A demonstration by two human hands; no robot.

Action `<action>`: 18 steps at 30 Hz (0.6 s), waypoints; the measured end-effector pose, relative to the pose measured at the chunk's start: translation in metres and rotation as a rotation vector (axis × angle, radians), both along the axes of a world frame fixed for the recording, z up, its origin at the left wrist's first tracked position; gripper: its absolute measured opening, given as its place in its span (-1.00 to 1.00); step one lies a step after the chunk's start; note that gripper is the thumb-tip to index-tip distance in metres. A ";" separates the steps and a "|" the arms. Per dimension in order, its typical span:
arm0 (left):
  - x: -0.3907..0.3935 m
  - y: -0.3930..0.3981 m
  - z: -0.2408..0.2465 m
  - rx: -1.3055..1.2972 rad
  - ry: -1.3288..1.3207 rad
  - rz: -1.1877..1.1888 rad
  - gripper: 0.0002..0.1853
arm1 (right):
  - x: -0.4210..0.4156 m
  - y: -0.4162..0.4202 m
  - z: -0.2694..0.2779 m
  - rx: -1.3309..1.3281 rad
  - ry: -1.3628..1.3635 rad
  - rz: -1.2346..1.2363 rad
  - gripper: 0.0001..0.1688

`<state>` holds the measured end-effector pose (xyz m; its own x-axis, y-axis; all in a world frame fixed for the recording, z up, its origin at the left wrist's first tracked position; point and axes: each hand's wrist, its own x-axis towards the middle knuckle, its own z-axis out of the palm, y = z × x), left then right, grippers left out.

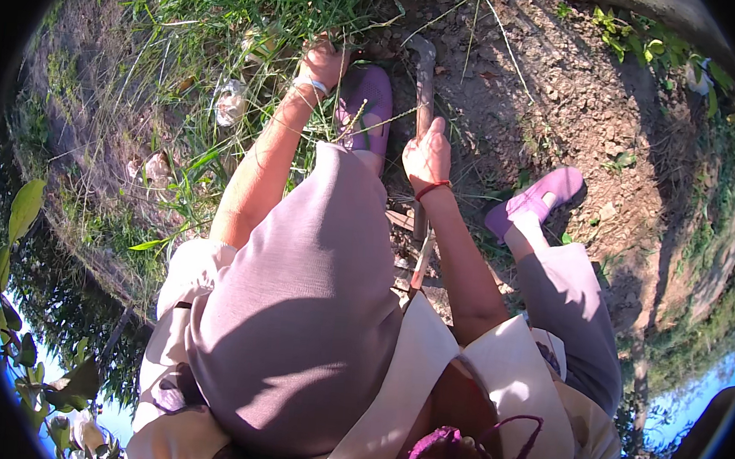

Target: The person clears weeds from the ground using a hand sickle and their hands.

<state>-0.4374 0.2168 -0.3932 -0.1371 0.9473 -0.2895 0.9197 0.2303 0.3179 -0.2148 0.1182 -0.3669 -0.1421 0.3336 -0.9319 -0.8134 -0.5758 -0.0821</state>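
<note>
My left hand (323, 63) is closed around grass stems (348, 29) at the edge of a thick green clump, just beyond my left shoe. Grass partly covers its fingers. A white band circles that wrist. My right hand (429, 156) grips the wooden handle of a sickle-like hand tool (425, 88). Its curved end points away from me, resting by the bare soil. The handle's butt shows below the hand, and I cannot make out the blade clearly. A red cord is on the right wrist.
Purple perforated shoes (375, 97) stand on either side of the tool. Crumpled whitish objects (230, 102) lie in the grass at left. Dry, cloddy soil (578, 84) spreads to the right. A trunk or thick branch (671, 9) crosses the top right, and leafy twigs (25, 208) hang at left.
</note>
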 end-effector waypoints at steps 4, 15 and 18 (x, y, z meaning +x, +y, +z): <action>0.019 0.010 0.000 -0.027 -0.072 0.163 -0.51 | 0.021 0.006 -0.029 0.288 -0.403 0.290 -0.80; 0.015 0.006 -0.001 0.027 -0.136 0.135 -0.54 | -0.018 0.052 0.005 -0.088 -0.213 0.475 -0.53; 0.018 -0.001 0.010 0.102 -0.140 0.102 -0.56 | -0.011 0.040 0.025 0.123 -0.522 0.867 -0.52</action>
<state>-0.4195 0.2154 -0.3836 -0.1987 0.9561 -0.2152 0.8387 0.2795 0.4674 -0.2262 0.1585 -0.3422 0.0341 0.4064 -0.9131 0.0339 -0.9135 -0.4054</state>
